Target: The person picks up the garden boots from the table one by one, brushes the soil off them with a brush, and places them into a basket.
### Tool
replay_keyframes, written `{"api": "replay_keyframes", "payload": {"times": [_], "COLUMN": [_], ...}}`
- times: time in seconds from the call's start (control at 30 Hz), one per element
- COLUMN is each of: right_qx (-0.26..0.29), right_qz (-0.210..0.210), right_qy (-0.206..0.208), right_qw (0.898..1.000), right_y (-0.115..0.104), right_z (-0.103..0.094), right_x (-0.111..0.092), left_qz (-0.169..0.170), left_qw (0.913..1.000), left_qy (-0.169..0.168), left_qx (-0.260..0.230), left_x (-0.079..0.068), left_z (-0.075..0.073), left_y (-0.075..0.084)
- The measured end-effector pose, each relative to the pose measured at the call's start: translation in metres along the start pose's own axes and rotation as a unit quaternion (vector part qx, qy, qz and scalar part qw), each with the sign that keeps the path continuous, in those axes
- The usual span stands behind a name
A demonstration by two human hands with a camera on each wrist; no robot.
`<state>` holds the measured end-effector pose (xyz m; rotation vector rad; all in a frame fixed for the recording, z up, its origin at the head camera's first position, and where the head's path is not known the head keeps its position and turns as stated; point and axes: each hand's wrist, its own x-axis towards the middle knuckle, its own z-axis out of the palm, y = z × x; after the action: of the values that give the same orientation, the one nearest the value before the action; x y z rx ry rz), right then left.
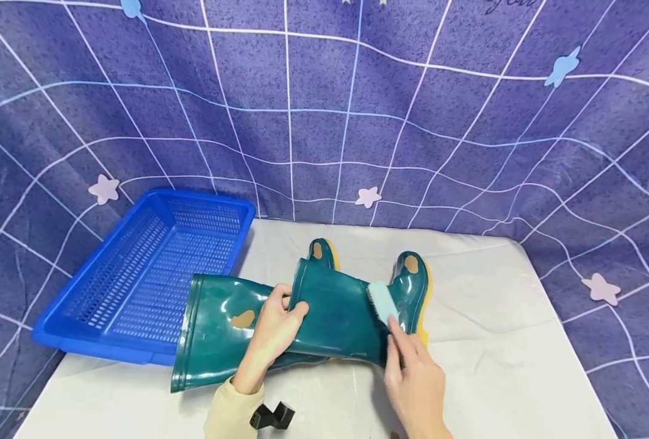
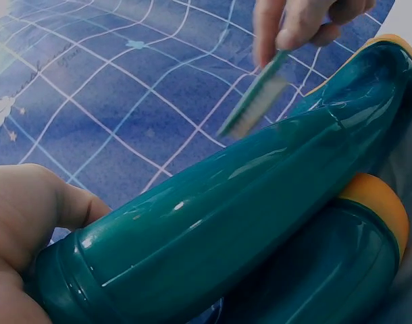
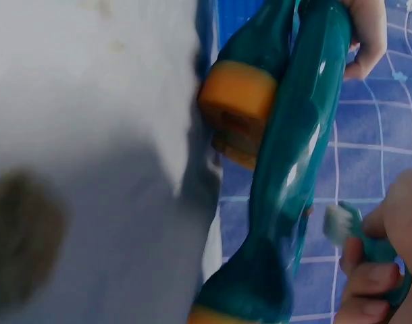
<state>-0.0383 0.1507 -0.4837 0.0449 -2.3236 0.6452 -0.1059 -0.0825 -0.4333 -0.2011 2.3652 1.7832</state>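
Two green rubber boots with yellow soles lie on a white-covered table. My left hand (image 1: 274,323) grips the upper boot (image 1: 335,311) at the rim of its shaft. That boot lies across the other boot (image 1: 215,329), whose shaft opening faces left. Brown patches mark both toes and the lower boot's shaft. In my right hand (image 1: 416,384) is a light-blue scrub brush (image 1: 382,302), pinched by its handle over the upper boot's ankle. In the left wrist view the brush (image 2: 253,101) has pale bristles facing the boot; whether they touch is unclear.
A blue plastic basket (image 1: 50,332) with slotted walls stands at the left, close to the lower boot's shaft. Behind the table (image 1: 494,292) hangs a purple curtain (image 1: 324,140) with a grid and stars. A blurred brown spot (image 3: 23,236) shows in the right wrist view.
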Motion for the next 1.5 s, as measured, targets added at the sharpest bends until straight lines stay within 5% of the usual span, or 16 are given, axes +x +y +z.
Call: {"api": "replay_keyframes", "payload": {"times": [0.1,0.2,0.43,0.77,1.03,1.13,1.5], "right_qx": [0.026,0.016,-0.054,-0.057,0.005,-0.009,-0.084], "right_qz": [-0.047,-0.051,0.039,0.123,-0.028,-0.045,0.115], "right_qy": [-0.014,-0.020,-0.046,-0.041,-0.025,-0.041,-0.019], "right_qw": [0.998,0.998,0.997,0.990,0.999,0.998,0.990], "right_y": [-0.009,-0.015,-0.013,0.003,-0.001,-0.003,0.019], "right_z": [0.006,0.010,0.006,-0.006,-0.001,0.002,-0.012], "right_x": [0.003,0.005,-0.002,0.000,0.003,0.000,-0.003], "left_qz": [0.002,0.004,0.028,0.029,0.031,0.030,0.034], "left_qw": [1.0000,1.0000,0.9993,0.9992,0.9990,0.9990,0.9988], "left_qy": [0.002,-0.003,-0.012,-0.007,-0.010,-0.012,-0.014], "left_qx": [0.002,-0.001,-0.020,-0.027,-0.029,-0.031,-0.033], "left_x": [0.001,0.002,0.001,-0.001,0.000,0.001,0.000], "left_z": [-0.001,-0.001,-0.002,-0.003,-0.004,-0.004,-0.004], "left_y": [-0.001,-0.001,0.001,0.000,-0.001,-0.002,-0.002]}}
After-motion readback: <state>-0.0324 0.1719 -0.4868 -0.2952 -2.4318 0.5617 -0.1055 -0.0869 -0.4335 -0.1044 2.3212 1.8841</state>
